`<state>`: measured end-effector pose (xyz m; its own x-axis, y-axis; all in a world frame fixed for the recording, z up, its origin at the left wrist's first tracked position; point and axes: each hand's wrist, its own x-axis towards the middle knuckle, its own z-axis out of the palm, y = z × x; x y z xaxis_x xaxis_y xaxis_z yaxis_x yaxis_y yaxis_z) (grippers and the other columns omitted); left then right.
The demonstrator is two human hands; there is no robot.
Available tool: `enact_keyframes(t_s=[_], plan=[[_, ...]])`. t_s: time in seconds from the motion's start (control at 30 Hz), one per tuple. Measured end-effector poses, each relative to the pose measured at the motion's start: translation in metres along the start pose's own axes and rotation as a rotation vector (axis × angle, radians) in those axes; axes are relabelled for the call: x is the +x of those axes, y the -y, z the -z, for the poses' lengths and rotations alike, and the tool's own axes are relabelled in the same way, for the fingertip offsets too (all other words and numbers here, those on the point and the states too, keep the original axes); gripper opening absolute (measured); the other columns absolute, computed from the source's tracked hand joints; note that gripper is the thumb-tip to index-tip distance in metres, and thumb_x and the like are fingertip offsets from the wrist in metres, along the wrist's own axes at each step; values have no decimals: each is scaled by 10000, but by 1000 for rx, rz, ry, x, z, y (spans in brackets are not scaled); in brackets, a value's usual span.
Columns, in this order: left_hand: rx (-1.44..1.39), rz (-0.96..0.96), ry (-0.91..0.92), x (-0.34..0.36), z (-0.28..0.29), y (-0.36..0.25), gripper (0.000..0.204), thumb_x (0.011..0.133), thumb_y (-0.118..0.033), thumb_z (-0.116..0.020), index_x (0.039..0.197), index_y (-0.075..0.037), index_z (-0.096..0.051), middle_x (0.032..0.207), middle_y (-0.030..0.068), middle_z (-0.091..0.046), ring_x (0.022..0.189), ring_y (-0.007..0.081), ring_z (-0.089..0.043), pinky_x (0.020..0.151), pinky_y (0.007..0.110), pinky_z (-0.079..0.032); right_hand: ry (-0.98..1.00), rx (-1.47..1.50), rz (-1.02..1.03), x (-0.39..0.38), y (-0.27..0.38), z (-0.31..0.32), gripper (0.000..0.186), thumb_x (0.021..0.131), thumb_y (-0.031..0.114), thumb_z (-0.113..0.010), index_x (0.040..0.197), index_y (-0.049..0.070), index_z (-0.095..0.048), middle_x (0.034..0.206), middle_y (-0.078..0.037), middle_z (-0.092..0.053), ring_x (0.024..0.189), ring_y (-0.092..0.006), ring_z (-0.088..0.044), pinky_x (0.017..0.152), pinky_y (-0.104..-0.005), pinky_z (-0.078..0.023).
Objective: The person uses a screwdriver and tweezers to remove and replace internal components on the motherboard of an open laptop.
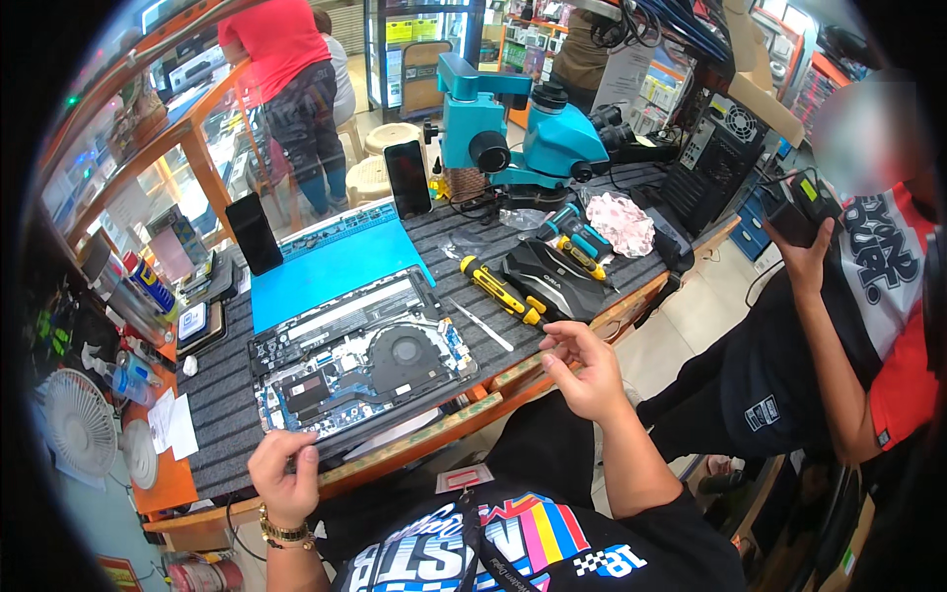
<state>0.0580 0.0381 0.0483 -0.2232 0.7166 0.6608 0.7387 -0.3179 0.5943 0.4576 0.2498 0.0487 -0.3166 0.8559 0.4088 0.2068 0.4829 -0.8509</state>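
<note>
An opened-up laptop base (360, 360) lies in front of me, its fan, battery and circuit boards bare. By its near left corner is my left hand (285, 476), fingers curled and thumb against them; what they hold, if anything, is hidden. My right hand (590, 373) hovers by the bench's front edge, fingers loosely bent, thumb apart, with nothing seen in it. Close to its fingertips lies a yellow-and-black screwdriver (501, 290). A thin metal spudger-like tool (483, 327) rests between that hand and the laptop.
Behind the laptop lies a blue work mat (340, 259), with two dark phones (254, 233) propped upright near it. A teal microscope (552, 138) stands at the back. A black box (554, 279), yellow tool (582, 259) and pink cloth (620, 224) sit right. Another person (868, 286) stands right, holding a dark device.
</note>
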Motion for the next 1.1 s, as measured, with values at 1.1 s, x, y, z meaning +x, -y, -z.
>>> enact_keyframes(t_s=[1.1], plan=[[-97, -30, 256, -27, -47, -3, 78, 872, -72, -853, 919, -38, -801, 651, 57, -644, 534, 209, -614, 533, 336, -476, 124, -7, -21, -8, 0, -29, 367, 987, 5, -764, 1346, 1, -688, 1101, -66, -758, 896, -106, -710, 770, -277, -567]])
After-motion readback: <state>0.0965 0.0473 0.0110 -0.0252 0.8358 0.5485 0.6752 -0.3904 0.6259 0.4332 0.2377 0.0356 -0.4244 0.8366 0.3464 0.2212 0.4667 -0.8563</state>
